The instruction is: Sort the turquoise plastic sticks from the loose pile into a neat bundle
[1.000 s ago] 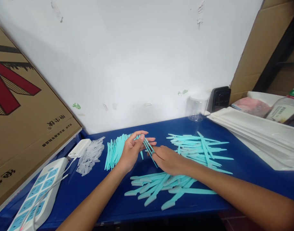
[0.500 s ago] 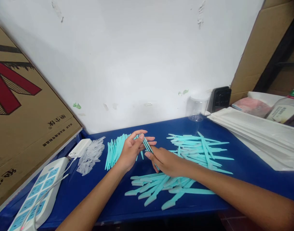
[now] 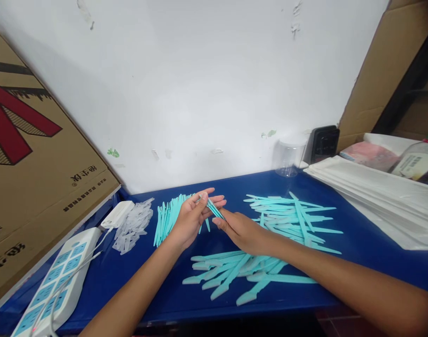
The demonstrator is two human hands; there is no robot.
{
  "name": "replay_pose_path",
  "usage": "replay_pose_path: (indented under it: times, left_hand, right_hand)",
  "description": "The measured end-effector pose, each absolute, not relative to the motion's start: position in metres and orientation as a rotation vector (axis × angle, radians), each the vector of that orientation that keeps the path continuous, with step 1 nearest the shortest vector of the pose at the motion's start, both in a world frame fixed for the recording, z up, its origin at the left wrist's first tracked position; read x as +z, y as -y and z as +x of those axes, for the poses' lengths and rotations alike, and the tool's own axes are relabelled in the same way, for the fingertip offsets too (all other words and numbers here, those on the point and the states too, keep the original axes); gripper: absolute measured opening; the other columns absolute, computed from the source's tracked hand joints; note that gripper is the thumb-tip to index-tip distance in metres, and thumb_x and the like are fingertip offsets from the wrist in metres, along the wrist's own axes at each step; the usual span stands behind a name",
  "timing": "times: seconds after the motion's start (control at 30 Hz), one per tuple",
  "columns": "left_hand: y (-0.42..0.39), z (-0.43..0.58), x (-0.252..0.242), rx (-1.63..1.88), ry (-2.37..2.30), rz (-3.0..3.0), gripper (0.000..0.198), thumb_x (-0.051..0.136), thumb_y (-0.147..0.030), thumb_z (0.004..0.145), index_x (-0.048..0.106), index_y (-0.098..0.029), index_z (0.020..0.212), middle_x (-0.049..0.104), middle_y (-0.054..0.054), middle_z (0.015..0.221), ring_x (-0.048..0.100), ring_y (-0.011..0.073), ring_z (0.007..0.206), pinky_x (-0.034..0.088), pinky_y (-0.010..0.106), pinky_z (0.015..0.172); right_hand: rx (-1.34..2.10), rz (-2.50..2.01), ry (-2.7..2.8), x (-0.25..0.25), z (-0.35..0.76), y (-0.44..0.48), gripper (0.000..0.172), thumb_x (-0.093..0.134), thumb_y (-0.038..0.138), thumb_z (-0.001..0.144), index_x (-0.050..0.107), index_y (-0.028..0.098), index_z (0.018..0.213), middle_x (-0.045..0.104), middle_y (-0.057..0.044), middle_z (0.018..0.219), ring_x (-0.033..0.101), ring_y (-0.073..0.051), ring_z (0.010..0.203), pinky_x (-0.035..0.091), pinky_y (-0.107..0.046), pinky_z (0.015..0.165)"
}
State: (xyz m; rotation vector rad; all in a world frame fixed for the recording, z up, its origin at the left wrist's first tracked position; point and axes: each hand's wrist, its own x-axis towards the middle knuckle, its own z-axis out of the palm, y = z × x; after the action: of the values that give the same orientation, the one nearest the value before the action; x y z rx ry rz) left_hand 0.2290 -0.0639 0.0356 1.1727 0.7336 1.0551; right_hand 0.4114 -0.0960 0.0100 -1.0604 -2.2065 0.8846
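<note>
My left hand [image 3: 193,214] pinches one end of a small bundle of turquoise eyebrow razors [image 3: 214,208] between thumb and fingers. The other end sits in my right hand [image 3: 242,230], whose fingers are closed around it. Behind my left hand, a row of turquoise razors [image 3: 167,218] lies side by side. Below my hands is a loose heap of razors [image 3: 225,276], blade ends pointing left. Another razor pile [image 3: 287,217] spreads out to the right, partly behind my right forearm. Clear plastic caps [image 3: 133,225] are heaped at the left.
On the left are a white power strip [image 3: 64,276] with cables, a white box-shaped device [image 3: 117,214] and a large cardboard box [image 3: 41,164]. A clear jar [image 3: 288,159], a black device [image 3: 325,142] and white plastic bags [image 3: 378,196] stand or lie at right on the blue table [image 3: 157,299].
The razor bundle has tilted flatter and its pieces are closer together. Its lower ends, seen below my right hand before, are now hidden. The view has shifted slightly.
</note>
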Motion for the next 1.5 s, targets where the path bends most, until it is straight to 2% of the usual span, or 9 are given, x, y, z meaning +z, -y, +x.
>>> replay_pose_path:
  times: [0.27, 0.53, 0.7, 0.9, 0.97, 1.07, 1.3, 1.4, 1.5]
  left_hand:
    - [0.054, 0.221, 0.033, 1.068, -0.702, 1.076, 0.032, 0.069, -0.04, 0.093, 0.069, -0.012, 0.108, 0.073, 0.017, 0.12, 0.068, 0.0304, 0.117, 0.043, 0.049, 0.113]
    - [0.05, 0.221, 0.033, 1.115, -0.727, 1.027, 0.027, 0.07, -0.038, 0.092, 0.067, -0.013, 0.101, 0.076, 0.016, 0.112, 0.068, 0.0306, 0.118, 0.042, 0.05, 0.114]
    - [0.023, 0.184, 0.041, 1.399, -0.739, 1.056, 0.024, 0.068, -0.038, 0.094, 0.063, -0.014, 0.095, 0.073, 0.015, 0.121, 0.064, 0.0268, 0.124, 0.043, 0.044, 0.115]
    - [-0.005, 0.12, 0.056, 1.523, -1.034, 1.429, 0.04, 0.067, -0.053, 0.09, 0.066, -0.015, 0.102, 0.072, 0.017, 0.122, 0.065, 0.0287, 0.121, 0.048, 0.043, 0.104]
    - [-0.01, 0.104, 0.058, 1.367, -1.312, 1.759, 0.043, 0.063, -0.055, 0.09, 0.071, -0.014, 0.099, 0.075, 0.016, 0.113, 0.066, 0.0302, 0.114, 0.048, 0.041, 0.1]
    - [-0.013, 0.079, 0.06, 0.861, -1.84, 2.194, 0.039, 0.054, -0.048, 0.092, 0.075, -0.015, 0.09, 0.077, 0.017, 0.098, 0.068, 0.0336, 0.098, 0.047, 0.04, 0.088]
    - [-0.015, 0.022, 0.057, -0.005, -2.273, 2.122, 0.032, 0.061, -0.047, 0.079, 0.065, -0.019, 0.064, 0.072, 0.016, 0.076, 0.068, 0.0342, 0.076, 0.043, 0.037, 0.068]
    - [-0.018, 0.017, 0.054, -0.158, -2.327, 2.103, 0.032, 0.065, -0.048, 0.076, 0.064, -0.018, 0.064, 0.072, 0.018, 0.078, 0.068, 0.0339, 0.076, 0.044, 0.036, 0.067]
    - [-0.019, 0.019, 0.052, -0.213, -2.422, 2.053, 0.03, 0.063, -0.046, 0.079, 0.07, -0.017, 0.076, 0.074, 0.019, 0.09, 0.07, 0.0339, 0.084, 0.046, 0.035, 0.068]
  right_hand:
    - [0.943, -1.022, 2.048, 0.01, 0.409, 0.095, 0.051, 0.022, 0.056, 0.108, 0.053, 0.02, 0.09, 0.053, 0.001, 0.072, 0.049, -0.014, 0.064, 0.036, -0.028, 0.061]
    - [0.815, -1.087, 2.058, 0.01, 0.406, 0.093, 0.04, 0.029, 0.046, 0.109, 0.045, 0.021, 0.082, 0.048, 0.004, 0.067, 0.043, -0.014, 0.06, 0.03, -0.028, 0.059]
    - [0.823, -1.118, 2.108, 0.011, 0.408, 0.095, 0.04, 0.028, 0.046, 0.109, 0.038, 0.023, 0.078, 0.041, 0.005, 0.064, 0.035, -0.013, 0.053, 0.027, -0.029, 0.056]
    - [0.795, -1.107, 2.092, 0.013, 0.416, 0.09, 0.043, 0.023, 0.05, 0.109, 0.034, 0.024, 0.077, 0.035, 0.005, 0.065, 0.032, -0.014, 0.054, 0.026, -0.029, 0.056]
    - [0.755, -1.108, 2.088, 0.014, 0.419, 0.087, 0.043, 0.023, 0.051, 0.109, 0.035, 0.024, 0.078, 0.037, 0.004, 0.065, 0.033, -0.014, 0.055, 0.027, -0.029, 0.056]
    - [0.703, -1.131, 2.086, 0.013, 0.425, 0.081, 0.043, 0.022, 0.05, 0.109, 0.037, 0.023, 0.079, 0.042, 0.003, 0.067, 0.038, -0.015, 0.057, 0.028, -0.029, 0.057]
    - [0.584, -1.201, 2.157, 0.006, 0.435, 0.068, 0.039, 0.022, 0.047, 0.11, 0.035, 0.024, 0.08, 0.043, 0.004, 0.064, 0.038, -0.015, 0.054, 0.027, -0.03, 0.057]
    - [0.586, -1.223, 2.19, 0.006, 0.435, 0.068, 0.037, 0.024, 0.044, 0.11, 0.033, 0.024, 0.08, 0.043, 0.004, 0.064, 0.037, -0.016, 0.054, 0.026, -0.031, 0.056]
    - [0.586, -1.251, 2.206, 0.006, 0.435, 0.069, 0.036, 0.025, 0.044, 0.109, 0.032, 0.024, 0.08, 0.042, 0.004, 0.063, 0.035, -0.016, 0.053, 0.024, -0.031, 0.055]
